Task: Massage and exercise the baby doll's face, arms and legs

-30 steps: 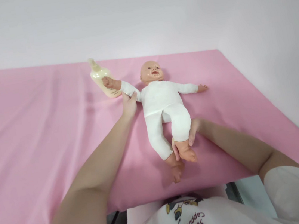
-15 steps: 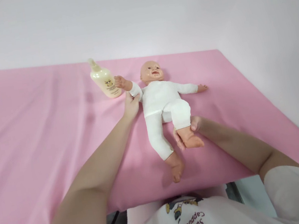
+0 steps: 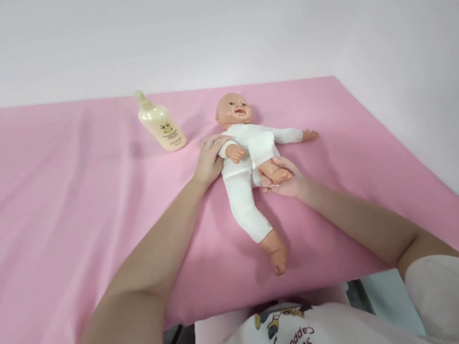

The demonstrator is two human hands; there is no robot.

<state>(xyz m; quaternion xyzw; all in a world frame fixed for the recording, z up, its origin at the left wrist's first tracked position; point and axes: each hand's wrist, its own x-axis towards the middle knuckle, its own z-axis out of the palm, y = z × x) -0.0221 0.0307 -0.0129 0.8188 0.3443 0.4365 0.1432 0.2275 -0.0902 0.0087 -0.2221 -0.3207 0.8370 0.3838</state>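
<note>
The baby doll [image 3: 249, 157] lay on its back a little right of the frame's centre, head toward the top of the picture, dressed in a white suit. And there was the left hand [image 3: 209, 160], just left of the doll, fingers curled around its upper arm at the shoulder, with that arm folded inward so the small fist sat over the chest. The grip looked loose but closed around the sleeve. Over on the other side, the right hand [image 3: 283, 182] sat just below and right of the doll's middle, palm up, fingers cupped under a bare foot, thumb lying along it; that leg was bent up so the knee sat over the belly. The other leg stretched straight down toward the bottom of the frame, foot bare and resting on the pink sheet [image 3: 67, 221]. The doll's far arm lay flat, pointing to the right edge of the picture. Up and to the left of the doll's head stood a cream pump bottle [image 3: 160, 126], leaning a touch leftward, clear of both hands. The sheet covered the whole surface, creased across its left half.
</note>
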